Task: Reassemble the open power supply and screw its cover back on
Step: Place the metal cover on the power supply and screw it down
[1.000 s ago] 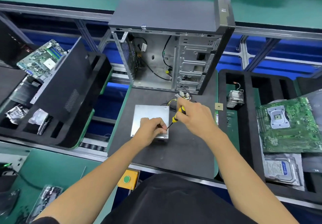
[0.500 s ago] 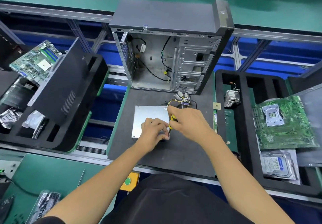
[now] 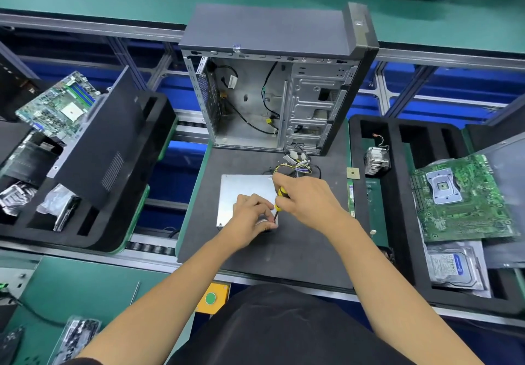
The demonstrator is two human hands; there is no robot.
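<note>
At the centre of the frame, on the dark mat point(image 3: 284, 253) of the worktop, lies the power supply point(image 3: 244, 191), its bare metal cover facing up. The left hand point(image 3: 250, 218) rests on the cover's near right corner, with its fingers curled in a pinch around the tip of the screwdriver point(image 3: 279, 199), probably steadying a screw, though the screw itself is too small to make out. The right hand point(image 3: 308, 201) holds a closed grip round the yellow-and-black handle, the shaft pointing down at that corner.

The unit looks like a stiff, fairly heavy sheet-metal box: smooth on top, likely slippery under a flat palm, with thin edges that could bite. It seems best held by its side walls, or pressed down flat while driving screws. The bundle of cables point(image 3: 297, 162) at its far edge is soft and should not carry the weight.

At lower right, a black foam tray point(image 3: 392, 222) holds a bagged hard drive point(image 3: 451, 268), a green motherboard point(image 3: 463, 197) leaning over its slots, and a heatsink point(image 3: 376, 160) in a far compartment. At left, a second foam tray point(image 3: 142, 194) holds silver bags point(image 3: 17, 198) and a black side panel point(image 3: 96, 140) standing in it, with another motherboard point(image 3: 59, 103) behind.

Farther back, the open computer case point(image 3: 272, 80) stands upright, with only loose cables inside.
</note>
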